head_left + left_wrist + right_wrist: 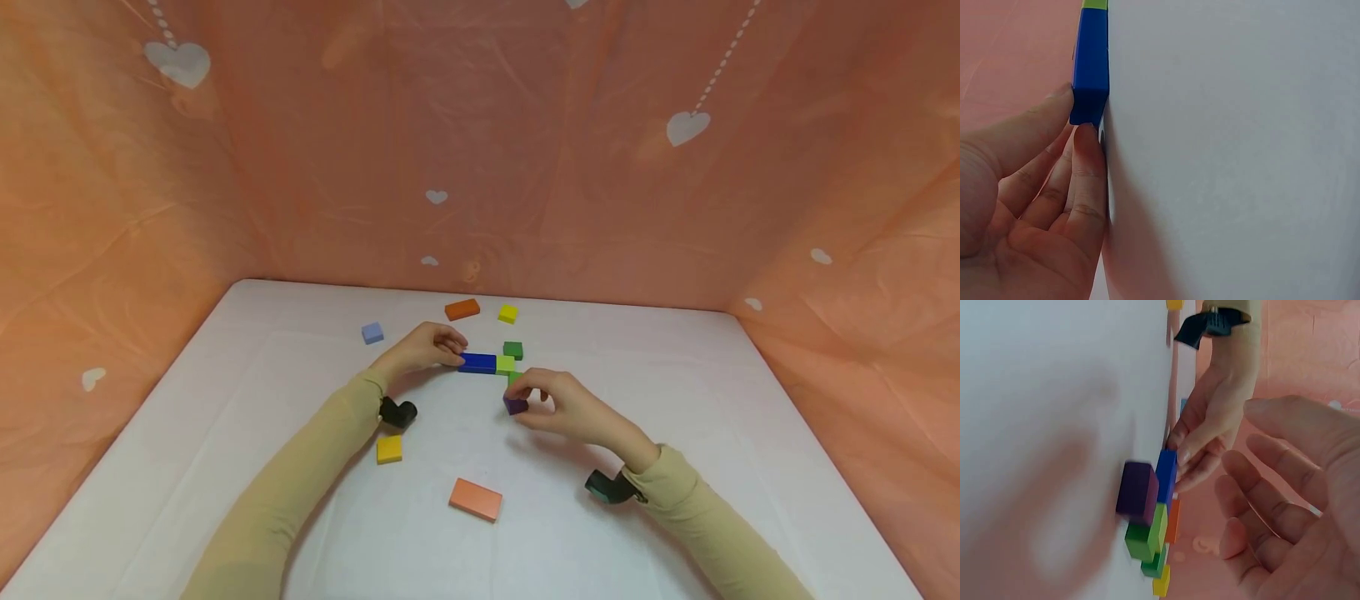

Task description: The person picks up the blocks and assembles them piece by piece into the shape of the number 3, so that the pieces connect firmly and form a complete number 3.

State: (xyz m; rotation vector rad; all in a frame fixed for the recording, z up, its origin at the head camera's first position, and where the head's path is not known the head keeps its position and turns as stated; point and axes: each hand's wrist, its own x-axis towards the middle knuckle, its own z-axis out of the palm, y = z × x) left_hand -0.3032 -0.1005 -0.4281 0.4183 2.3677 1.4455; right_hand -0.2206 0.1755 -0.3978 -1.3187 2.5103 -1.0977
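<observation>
A row of small blocks lies mid-table. At its left end is a long blue block (478,363), its end pinched between thumb and fingertips of my left hand (427,345). A lime green block (506,364) touches the blue one's right end. A green block (515,377) comes on the near side of it, partly hidden by the right hand in the head view. The purple block (1138,492) is beside that green block. My right hand (566,402) hovers close to the purple block with loosely bent fingers; in the right wrist view its fingertips (1233,531) are apart from it.
Behind the row are a dark green block (513,350), a yellow block (508,314) and an orange block (462,309). A light blue block (372,333) lies back left. Nearer me are a golden yellow block (389,449) and a salmon block (476,500). Patterned cloth (480,167) surrounds the white table.
</observation>
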